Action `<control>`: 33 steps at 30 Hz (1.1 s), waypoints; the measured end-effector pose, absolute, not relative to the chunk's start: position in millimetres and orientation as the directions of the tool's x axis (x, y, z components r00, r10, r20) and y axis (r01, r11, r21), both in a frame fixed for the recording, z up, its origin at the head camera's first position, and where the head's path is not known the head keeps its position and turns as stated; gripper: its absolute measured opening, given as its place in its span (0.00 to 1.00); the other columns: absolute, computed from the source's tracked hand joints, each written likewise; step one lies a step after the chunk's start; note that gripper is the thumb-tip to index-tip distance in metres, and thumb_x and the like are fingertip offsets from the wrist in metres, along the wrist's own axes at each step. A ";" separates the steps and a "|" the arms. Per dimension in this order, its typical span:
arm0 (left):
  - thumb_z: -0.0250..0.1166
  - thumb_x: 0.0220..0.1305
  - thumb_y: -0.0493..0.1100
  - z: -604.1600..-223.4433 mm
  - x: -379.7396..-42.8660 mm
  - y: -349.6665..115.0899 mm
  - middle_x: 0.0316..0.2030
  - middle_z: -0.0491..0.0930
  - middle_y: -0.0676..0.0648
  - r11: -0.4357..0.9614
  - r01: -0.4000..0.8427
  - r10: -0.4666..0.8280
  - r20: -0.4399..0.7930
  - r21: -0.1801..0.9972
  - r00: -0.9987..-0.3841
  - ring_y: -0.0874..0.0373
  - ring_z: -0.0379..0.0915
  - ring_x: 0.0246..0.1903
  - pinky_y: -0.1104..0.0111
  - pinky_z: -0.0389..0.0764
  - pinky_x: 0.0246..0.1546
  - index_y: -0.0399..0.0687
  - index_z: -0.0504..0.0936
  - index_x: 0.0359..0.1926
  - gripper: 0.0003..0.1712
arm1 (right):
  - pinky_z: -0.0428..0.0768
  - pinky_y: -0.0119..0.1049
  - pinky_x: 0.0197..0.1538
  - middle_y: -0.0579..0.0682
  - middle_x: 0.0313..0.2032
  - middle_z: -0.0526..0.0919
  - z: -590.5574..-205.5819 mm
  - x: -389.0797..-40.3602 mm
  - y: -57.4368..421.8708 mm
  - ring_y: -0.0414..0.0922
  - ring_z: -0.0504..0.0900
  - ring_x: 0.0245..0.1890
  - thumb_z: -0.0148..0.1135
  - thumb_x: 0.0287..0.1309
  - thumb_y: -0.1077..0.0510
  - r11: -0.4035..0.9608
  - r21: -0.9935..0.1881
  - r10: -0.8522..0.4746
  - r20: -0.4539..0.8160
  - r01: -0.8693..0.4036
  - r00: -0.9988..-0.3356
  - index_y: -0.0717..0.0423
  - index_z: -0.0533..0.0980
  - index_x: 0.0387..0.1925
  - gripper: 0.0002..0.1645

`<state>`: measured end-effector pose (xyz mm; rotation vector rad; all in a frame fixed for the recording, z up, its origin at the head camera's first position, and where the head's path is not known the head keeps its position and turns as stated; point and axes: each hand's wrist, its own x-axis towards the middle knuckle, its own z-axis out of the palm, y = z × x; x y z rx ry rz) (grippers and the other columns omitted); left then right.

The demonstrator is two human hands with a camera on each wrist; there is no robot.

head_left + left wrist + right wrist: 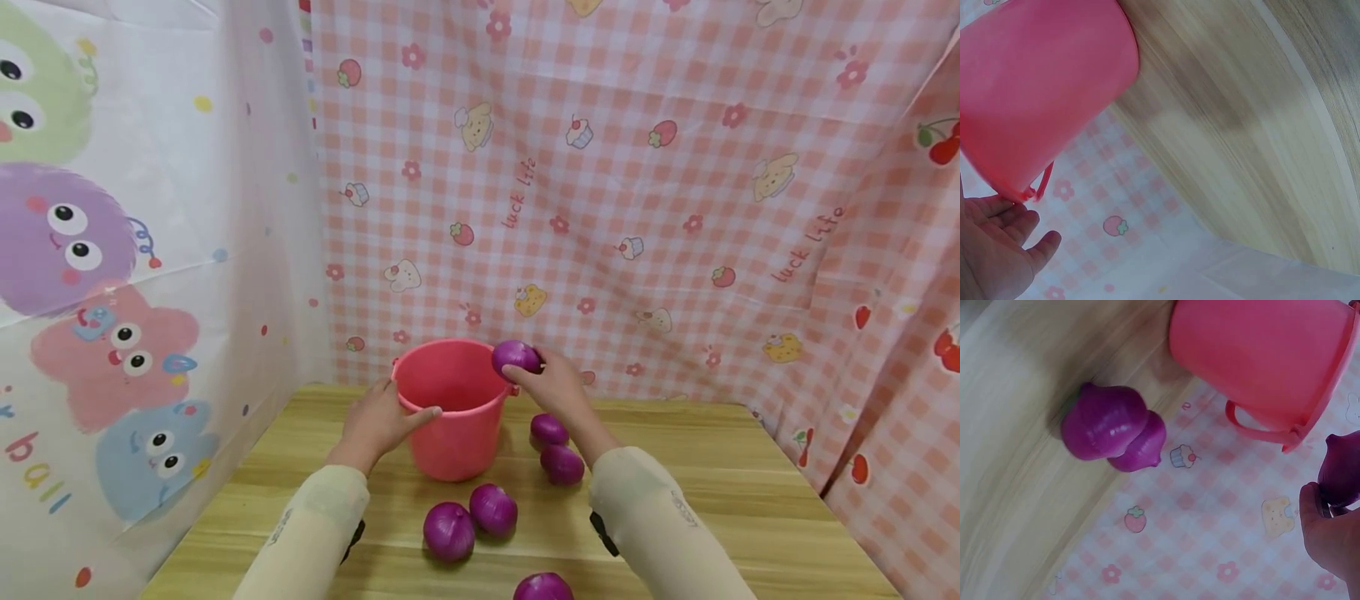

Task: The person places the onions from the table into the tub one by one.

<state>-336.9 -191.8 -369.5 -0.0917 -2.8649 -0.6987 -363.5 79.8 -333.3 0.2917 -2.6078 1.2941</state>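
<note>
A pink bucket stands upright near the back edge of the wooden table. My left hand grips its rim on the left side, thumb across the front. In the left wrist view the fingers lie at the rim beside the handle's end. My right hand holds a purple onion at the bucket's right rim, at about rim height. The right wrist view shows that onion in the fingers, beside the rim. The part of the bucket's inside that shows is bare pink wall; its bottom is hidden.
Two onions lie together right of the bucket, under my right forearm. Another pair of onions sits in front of it, and one onion is cut off at the bottom edge. Patterned curtains hang behind the wooden table.
</note>
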 end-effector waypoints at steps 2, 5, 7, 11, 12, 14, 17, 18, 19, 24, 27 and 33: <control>0.62 0.54 0.77 -368.9 -336.6 -192.3 0.63 0.69 0.36 0.887 0.105 0.017 0.197 0.449 -0.980 0.39 0.66 0.61 0.38 0.66 0.60 0.42 0.67 0.71 0.56 | 0.81 0.48 0.52 0.57 0.52 0.82 -332.2 -365.9 72.0 0.52 0.82 0.49 0.68 0.58 0.39 0.596 -0.749 -0.093 0.295 -0.290 -0.951 0.59 0.73 0.63 0.39; 0.62 0.54 0.78 -368.3 -335.9 -192.6 0.64 0.69 0.36 0.888 0.108 0.021 0.194 0.447 -0.981 0.39 0.66 0.62 0.38 0.65 0.61 0.43 0.67 0.71 0.56 | 0.82 0.46 0.51 0.56 0.49 0.83 -331.8 -368.0 60.1 0.51 0.82 0.46 0.69 0.58 0.40 0.600 -0.736 -0.114 0.310 -0.314 -0.944 0.58 0.75 0.61 0.36; 0.62 0.54 0.77 -368.2 -335.6 -192.9 0.64 0.69 0.36 0.889 0.106 0.019 0.196 0.445 -0.980 0.38 0.66 0.61 0.38 0.65 0.61 0.43 0.67 0.71 0.56 | 0.82 0.46 0.50 0.55 0.48 0.83 -331.7 -368.8 52.5 0.50 0.82 0.46 0.70 0.58 0.42 0.594 -0.733 -0.130 0.320 -0.332 -0.938 0.57 0.75 0.60 0.35; 0.62 0.54 0.77 -369.1 -336.2 -193.6 0.63 0.70 0.37 0.892 0.111 0.021 0.205 0.438 -0.979 0.39 0.67 0.61 0.38 0.66 0.60 0.42 0.68 0.71 0.56 | 0.82 0.46 0.50 0.54 0.47 0.84 -332.5 -370.2 39.6 0.50 0.83 0.46 0.71 0.58 0.44 0.576 -0.730 -0.162 0.340 -0.369 -0.926 0.55 0.77 0.58 0.32; 0.61 0.54 0.78 -369.4 -336.6 -193.8 0.63 0.70 0.37 0.893 0.110 0.021 0.203 0.436 -0.979 0.39 0.68 0.61 0.38 0.66 0.60 0.43 0.68 0.70 0.56 | 0.82 0.46 0.51 0.54 0.48 0.83 -332.8 -370.6 37.0 0.50 0.82 0.46 0.71 0.57 0.44 0.570 -0.734 -0.168 0.337 -0.370 -0.927 0.55 0.77 0.58 0.31; 0.61 0.54 0.78 -369.8 -337.6 -193.7 0.64 0.70 0.37 0.894 0.111 0.024 0.203 0.433 -0.979 0.39 0.67 0.61 0.38 0.66 0.60 0.43 0.68 0.71 0.55 | 0.82 0.46 0.52 0.53 0.49 0.83 -333.7 -371.0 32.8 0.50 0.82 0.48 0.70 0.58 0.43 0.570 -0.735 -0.183 0.323 -0.368 -0.928 0.53 0.75 0.61 0.33; 0.62 0.55 0.76 -370.2 -339.1 -193.3 0.63 0.70 0.36 0.897 0.118 0.028 0.210 0.426 -0.977 0.39 0.67 0.61 0.38 0.67 0.60 0.43 0.68 0.71 0.54 | 0.81 0.45 0.53 0.51 0.51 0.83 -335.7 -372.1 28.9 0.49 0.82 0.50 0.69 0.59 0.43 0.566 -0.741 -0.202 0.301 -0.362 -0.932 0.51 0.73 0.64 0.34; 0.62 0.56 0.76 -370.1 -339.2 -192.9 0.63 0.70 0.36 0.898 0.116 0.026 0.213 0.425 -0.977 0.39 0.68 0.61 0.39 0.67 0.60 0.43 0.68 0.70 0.54 | 0.82 0.45 0.52 0.50 0.51 0.83 -336.6 -372.1 28.3 0.48 0.82 0.50 0.69 0.60 0.43 0.559 -0.749 -0.202 0.292 -0.355 -0.935 0.50 0.73 0.65 0.35; 0.63 0.56 0.75 -370.0 -339.4 -192.3 0.63 0.70 0.36 0.897 0.118 0.026 0.215 0.425 -0.976 0.39 0.68 0.61 0.39 0.67 0.60 0.42 0.68 0.70 0.54 | 0.82 0.45 0.52 0.49 0.51 0.83 -337.3 -371.9 28.5 0.47 0.82 0.50 0.68 0.60 0.43 0.552 -0.759 -0.197 0.282 -0.344 -0.939 0.50 0.72 0.66 0.35; 0.64 0.54 0.75 -369.6 -338.9 -190.7 0.63 0.70 0.37 0.891 0.106 0.015 0.205 0.441 -0.979 0.40 0.67 0.61 0.40 0.67 0.61 0.43 0.67 0.71 0.54 | 0.83 0.44 0.49 0.45 0.48 0.85 -340.5 -372.0 35.2 0.45 0.83 0.47 0.67 0.61 0.44 0.489 -0.817 -0.155 0.263 -0.306 -0.952 0.46 0.75 0.62 0.29; 0.64 0.54 0.76 -369.4 -338.3 -191.3 0.64 0.69 0.37 0.886 0.101 0.012 0.196 0.452 -0.980 0.39 0.67 0.61 0.39 0.65 0.61 0.44 0.67 0.71 0.55 | 0.81 0.47 0.53 0.51 0.53 0.83 -341.7 -374.9 43.2 0.49 0.81 0.52 0.66 0.62 0.41 0.531 -0.793 -0.131 0.272 -0.299 -0.953 0.50 0.74 0.64 0.33; 0.63 0.53 0.77 -368.8 -338.7 -191.9 0.64 0.68 0.37 0.884 0.092 0.006 0.187 0.459 -0.982 0.39 0.66 0.61 0.40 0.67 0.61 0.44 0.67 0.71 0.56 | 0.78 0.51 0.58 0.60 0.65 0.73 -343.0 -378.3 63.4 0.56 0.76 0.60 0.64 0.62 0.39 0.608 -0.753 -0.078 0.258 -0.251 -0.963 0.62 0.64 0.71 0.46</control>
